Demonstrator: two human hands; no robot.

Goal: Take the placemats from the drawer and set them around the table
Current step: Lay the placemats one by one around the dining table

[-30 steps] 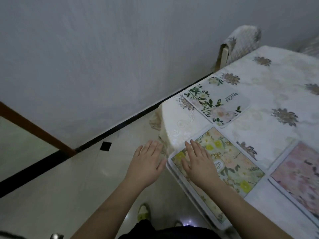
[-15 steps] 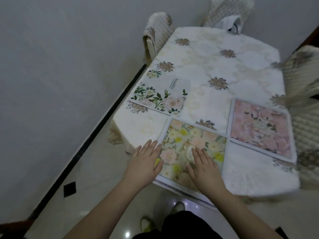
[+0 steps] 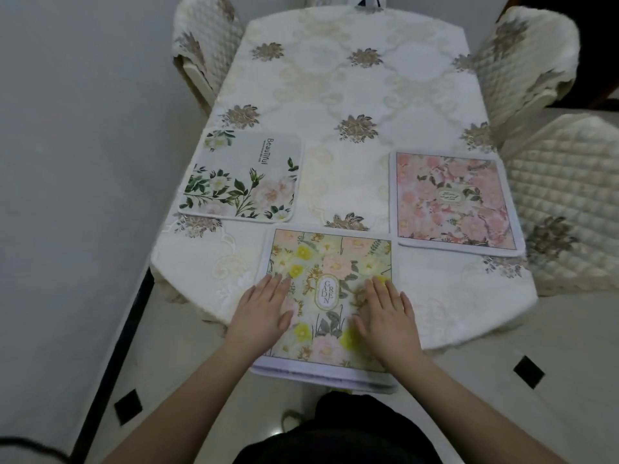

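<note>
Left hand (image 3: 264, 309): flat, palm down, fingers (image 3: 276, 283) spread wide on the near placemat's left half, gripping nothing.
Right hand (image 3: 385, 313): same story, splayed flat on the right half, nothing held.
Yellow-flower placemat (image 3: 331, 259): pinned under both palms at the near end of the tabletop (image 3: 351, 82); looks like a press to smooth and square it.
Near edge: it overhangs the tabletop rim toward the person, so I'd say it wants a push inward.
Green-leaf placemat (image 3: 243, 177): lying at the left side.
Pink placemat (image 3: 455, 200): lying at the right side, its corner near the rim.
Open room: the far half is bare cloth, with chairs (image 3: 207, 45) tucked close.
</note>
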